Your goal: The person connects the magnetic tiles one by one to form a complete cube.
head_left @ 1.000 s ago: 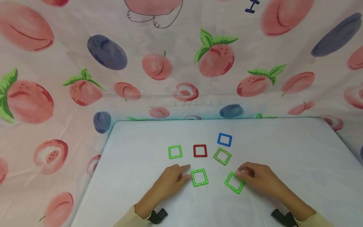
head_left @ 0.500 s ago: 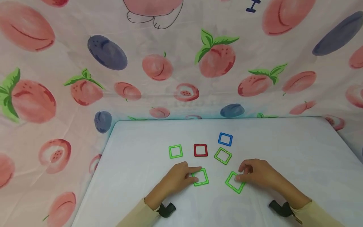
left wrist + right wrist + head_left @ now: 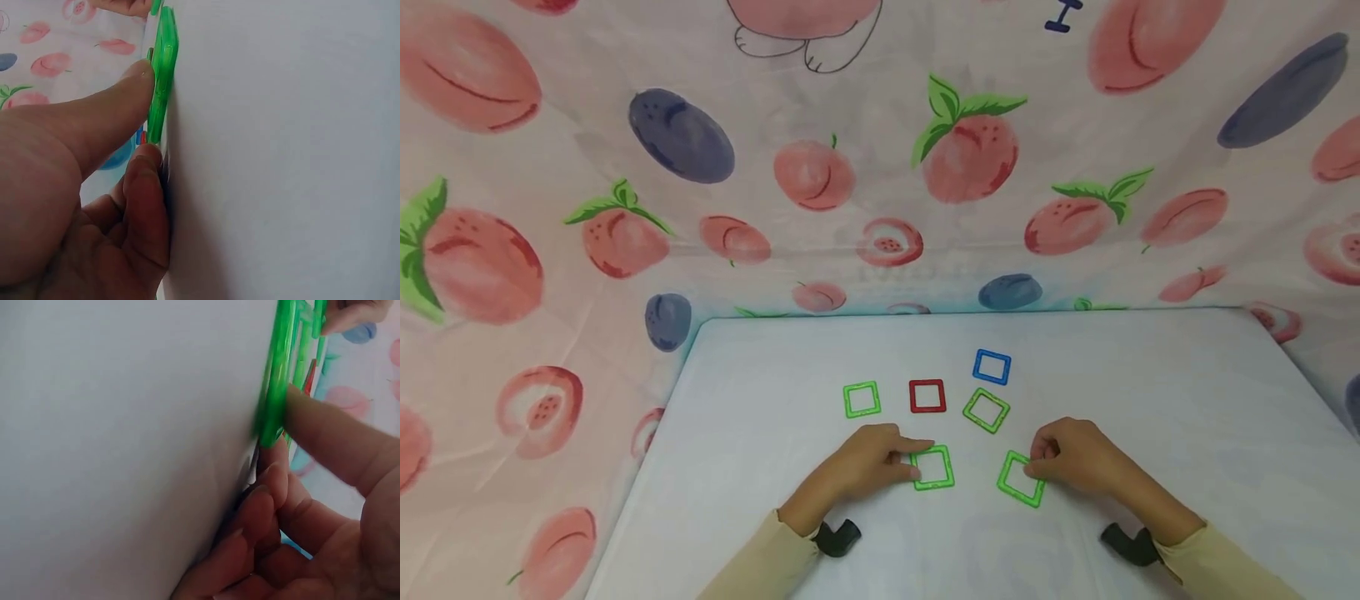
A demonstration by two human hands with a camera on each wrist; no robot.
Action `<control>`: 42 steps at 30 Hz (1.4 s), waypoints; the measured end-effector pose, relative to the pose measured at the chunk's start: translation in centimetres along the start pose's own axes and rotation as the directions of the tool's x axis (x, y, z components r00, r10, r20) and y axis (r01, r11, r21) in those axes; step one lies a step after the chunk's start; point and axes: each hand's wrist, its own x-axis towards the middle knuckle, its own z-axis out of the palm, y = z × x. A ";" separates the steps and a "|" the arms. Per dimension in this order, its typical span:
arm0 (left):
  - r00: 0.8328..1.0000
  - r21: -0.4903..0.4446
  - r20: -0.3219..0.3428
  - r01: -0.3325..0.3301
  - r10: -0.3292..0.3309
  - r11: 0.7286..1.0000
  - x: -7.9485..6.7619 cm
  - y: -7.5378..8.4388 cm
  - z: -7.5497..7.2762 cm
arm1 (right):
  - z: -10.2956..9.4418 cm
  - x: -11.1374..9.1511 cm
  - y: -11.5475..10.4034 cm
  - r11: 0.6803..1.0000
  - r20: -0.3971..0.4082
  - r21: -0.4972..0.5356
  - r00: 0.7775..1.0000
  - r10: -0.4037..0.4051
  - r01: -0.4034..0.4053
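Note:
In the head view my left hand (image 3: 872,460) is at the left side of a green square magnetic tile (image 3: 946,468), an open frame lying near the table's middle. Its thumb is on the left edge and its index finger stretches along the top edge. The left wrist view has the thumb (image 3: 122,94) against the tile (image 3: 164,69), other fingers curled below. My right hand (image 3: 1078,457) pinches the right corner of a second green square tile (image 3: 1013,498), slightly tilted to the table. In the right wrist view its thumb (image 3: 331,431) presses that tile (image 3: 278,381).
Behind the hands lie a green tile (image 3: 847,402), a red tile (image 3: 927,409), another green tile (image 3: 973,402) and a blue tile (image 3: 992,353). The white table (image 3: 760,367) ends at a fruit-patterned cloth (image 3: 820,108).
My left hand has moved right, from beside the near green tile onto its edge. My right hand has tightened on the other green tile, which has turned slightly.

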 end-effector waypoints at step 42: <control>0.999 0.062 -0.038 0.003 -0.001 0.998 -0.1 0.6 0.4 | 2.1 1.1 -6.1 0.940 0.145 0.324 0.977 -0.157 0.103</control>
